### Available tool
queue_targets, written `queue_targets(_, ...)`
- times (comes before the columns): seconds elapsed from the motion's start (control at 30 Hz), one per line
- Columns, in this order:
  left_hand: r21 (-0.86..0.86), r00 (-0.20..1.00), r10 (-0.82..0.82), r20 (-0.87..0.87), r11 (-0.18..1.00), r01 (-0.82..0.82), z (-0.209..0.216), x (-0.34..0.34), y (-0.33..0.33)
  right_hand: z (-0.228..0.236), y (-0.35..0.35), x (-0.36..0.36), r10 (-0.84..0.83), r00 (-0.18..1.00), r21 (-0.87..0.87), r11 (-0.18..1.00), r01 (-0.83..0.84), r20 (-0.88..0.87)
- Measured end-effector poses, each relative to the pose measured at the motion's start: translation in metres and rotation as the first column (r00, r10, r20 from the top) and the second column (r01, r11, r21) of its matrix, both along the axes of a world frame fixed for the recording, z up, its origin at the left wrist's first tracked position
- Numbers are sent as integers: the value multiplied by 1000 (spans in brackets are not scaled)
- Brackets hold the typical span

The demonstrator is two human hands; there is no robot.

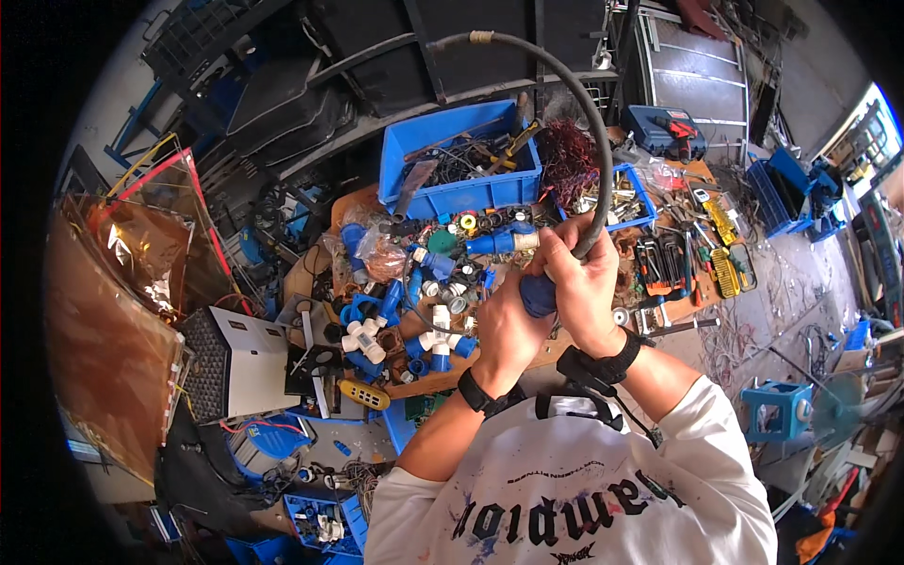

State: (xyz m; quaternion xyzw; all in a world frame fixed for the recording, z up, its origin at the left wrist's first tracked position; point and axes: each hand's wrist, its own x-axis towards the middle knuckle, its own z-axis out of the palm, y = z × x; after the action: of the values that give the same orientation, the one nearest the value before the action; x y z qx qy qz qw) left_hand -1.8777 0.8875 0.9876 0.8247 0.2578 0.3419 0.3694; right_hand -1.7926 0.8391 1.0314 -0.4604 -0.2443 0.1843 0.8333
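Observation:
Above the bench's front edge, both my hands are close together. My left hand [511, 330] is closed around a dark blue round connector part [539, 296]. Just right of it, my right hand [586, 282] grips a thick grey cable [603, 141], which arches up and away toward the back. The cable's lower end is hidden by my fingers, so I cannot tell whether it sits inside the blue part. A blue and white industrial plug [501, 242] shows just left of my right fingers; whether they touch it is unclear. More blue and white multi-way connectors [440, 334] lie to the left.
A blue crate [461, 193] of metal scraps stands at the back, beside tangled reddish wire [569, 155]. Hand tools [664, 264] are spread on the right, before a drill [680, 130]. A yellow socket strip [364, 394] lies at the bench's front left. A fan [836, 411] stands far right.

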Motion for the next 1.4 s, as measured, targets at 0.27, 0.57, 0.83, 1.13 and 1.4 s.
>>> queue_targets(0.27, -192, 966, -247, 75, 947, 257, 1, -2, 14, 2, -5, 0, 71, 995, 27, 997, -73, 76)
queue_targets(0.57, -2, 998, -39, 55, 999, 39, 4, -1, 0, 5, -2, 6, 35, 999, 54, 998, -34, -22)
queue_targets(0.83, -129, 992, -121, 38, 984, 125, 9, -2, 3, 12, -4, 2, 16, 1000, 53, 998, -16, 3)
queue_targets(1.13, -223, 951, -302, 67, 924, 310, 7, -1, 13, 17, -10, 1, 59, 996, 10, 998, -60, 73)
queue_targets(1.4, -25, 995, -44, 88, 999, 47, 9, 3, -4, 12, -4, 6, 36, 999, 63, 997, -33, -38)
